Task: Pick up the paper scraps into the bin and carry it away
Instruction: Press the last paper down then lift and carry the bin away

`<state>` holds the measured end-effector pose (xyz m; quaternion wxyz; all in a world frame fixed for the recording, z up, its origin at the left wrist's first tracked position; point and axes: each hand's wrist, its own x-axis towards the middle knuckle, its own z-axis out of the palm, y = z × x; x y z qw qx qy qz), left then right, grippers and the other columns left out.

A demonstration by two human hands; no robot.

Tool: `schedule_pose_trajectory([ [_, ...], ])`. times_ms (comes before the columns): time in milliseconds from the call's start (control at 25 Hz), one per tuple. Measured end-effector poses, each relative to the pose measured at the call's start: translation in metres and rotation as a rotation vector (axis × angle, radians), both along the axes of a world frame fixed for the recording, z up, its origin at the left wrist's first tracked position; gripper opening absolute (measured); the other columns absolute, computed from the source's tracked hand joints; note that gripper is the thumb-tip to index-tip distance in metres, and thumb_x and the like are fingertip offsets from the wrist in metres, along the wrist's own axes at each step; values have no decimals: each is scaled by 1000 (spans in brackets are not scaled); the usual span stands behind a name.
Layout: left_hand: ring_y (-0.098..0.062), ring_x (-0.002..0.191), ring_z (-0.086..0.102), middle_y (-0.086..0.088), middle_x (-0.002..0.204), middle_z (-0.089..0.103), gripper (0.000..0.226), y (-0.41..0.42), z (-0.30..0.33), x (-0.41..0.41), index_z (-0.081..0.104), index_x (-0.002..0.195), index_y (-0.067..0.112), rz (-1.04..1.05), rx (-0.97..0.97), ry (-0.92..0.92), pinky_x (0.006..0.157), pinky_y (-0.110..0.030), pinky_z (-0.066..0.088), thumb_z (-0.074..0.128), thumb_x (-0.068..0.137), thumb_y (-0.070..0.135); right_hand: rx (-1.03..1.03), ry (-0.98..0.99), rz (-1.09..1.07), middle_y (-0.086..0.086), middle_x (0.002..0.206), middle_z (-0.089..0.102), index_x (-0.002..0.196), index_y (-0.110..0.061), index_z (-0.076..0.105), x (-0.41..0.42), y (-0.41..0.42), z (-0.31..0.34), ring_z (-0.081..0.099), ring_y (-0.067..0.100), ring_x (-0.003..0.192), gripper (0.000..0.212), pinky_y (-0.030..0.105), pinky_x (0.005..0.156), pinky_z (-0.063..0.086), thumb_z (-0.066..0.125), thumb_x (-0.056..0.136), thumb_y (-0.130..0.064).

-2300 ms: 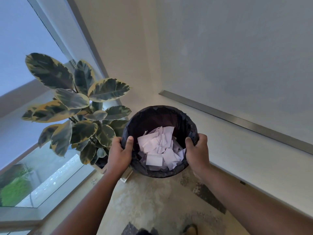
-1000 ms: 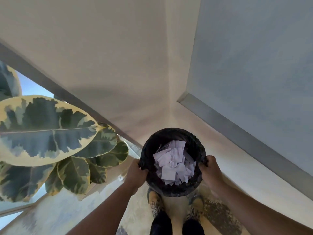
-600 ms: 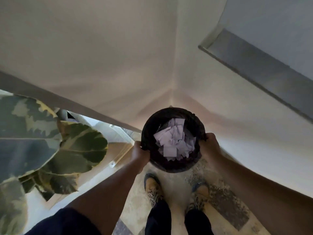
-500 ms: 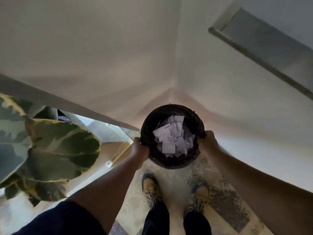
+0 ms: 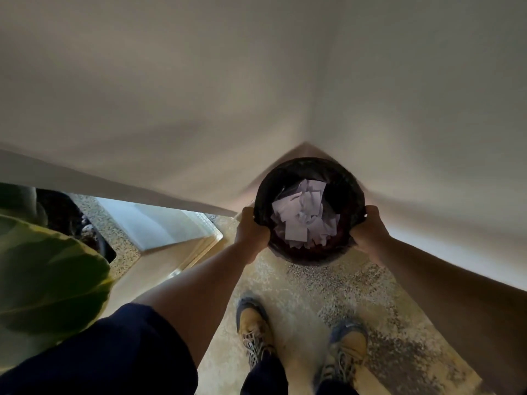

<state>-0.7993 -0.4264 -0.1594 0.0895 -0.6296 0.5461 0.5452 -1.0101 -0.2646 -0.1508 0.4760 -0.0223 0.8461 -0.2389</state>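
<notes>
Bin (image 5: 350, 195) lower, nearer corner now.

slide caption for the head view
Both hands hold a black-lined bin of paper scraps near a wall corner.

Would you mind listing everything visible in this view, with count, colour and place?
bin: one, black, lined with a dark bag, held at the centre, in front of the wall corner
paper scraps: many, white, piled inside the bin
leaf: one large, green with a yellowish edge, lower left, blurred
walls: two, off-white, meeting in a corner behind the bin
floor: speckled beige with darker patches, below the bin
shoes: two, tan and blue, bottom centre
sleeve: dark blue, on the left arm
left hand: gripping the bin's left rim
right hand: gripping the bin's right rim
</notes>
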Motion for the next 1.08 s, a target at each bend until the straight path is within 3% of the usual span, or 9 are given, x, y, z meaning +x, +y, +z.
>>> schedule_pose_trajectory([
  [80,-32,95,67,-5,101,62,46,-5,-4,-2,49,112,26,7,-20,16,70,-58,64,63,75,3,10,38,-25,14,100,54,121,-17,37,-1,-2,-2,61,41,100,40,62,84,59,57,89,-5],
  [120,-32,94,67,-4,101,63,45,-7,-6,0,50,109,28,12,-29,18,71,-57,64,63,73,5,12,47,-30,14,97,54,122,-16,38,-1,-4,-1,62,41,97,39,56,79,60,56,90,-5],
  [240,-32,91,69,-3,98,64,41,-7,-10,2,51,105,32,14,-61,28,74,-57,63,61,73,9,11,85,-13,13,89,54,126,-10,38,-1,-6,-2,58,34,81,37,41,62,45,52,93,-3],
  [520,-30,92,69,3,101,66,34,-9,-4,2,49,111,35,18,-62,52,75,-57,63,62,83,20,-11,66,36,10,93,55,128,-10,35,1,-8,-6,53,25,80,38,37,63,42,52,94,-6],
  [640,-31,96,67,-2,105,65,31,-6,6,0,47,110,30,-40,-99,41,76,-50,62,59,85,17,-44,136,94,12,102,60,132,-10,43,2,-10,6,56,31,88,41,33,62,42,51,92,-10],
  [760,-36,118,56,-9,128,55,51,7,21,-6,43,129,20,-222,-302,-33,89,-53,56,58,80,16,-156,303,122,14,132,57,139,-14,43,17,-14,28,56,35,119,47,45,90,53,53,93,-9],
  [880,-33,146,35,-9,160,33,75,26,50,-12,24,156,20,-383,-446,-32,112,-55,42,56,88,26,-191,350,285,12,163,33,158,-13,25,42,-12,52,31,32,151,71,53,121,34,51,93,-2],
  [960,-28,154,21,-8,167,23,75,32,87,-23,21,160,17,-457,-534,-9,122,-52,29,55,94,22,-191,349,347,10,170,17,163,-12,16,52,-13,82,15,28,158,72,49,127,22,50,100,-7],
  [1080,-25,158,10,-5,171,16,74,39,157,-35,18,162,17,-517,-693,15,127,-45,16,51,96,19,-328,455,434,12,170,19,161,-8,19,62,-17,142,17,28,158,66,47,127,23,50,103,-13],
])
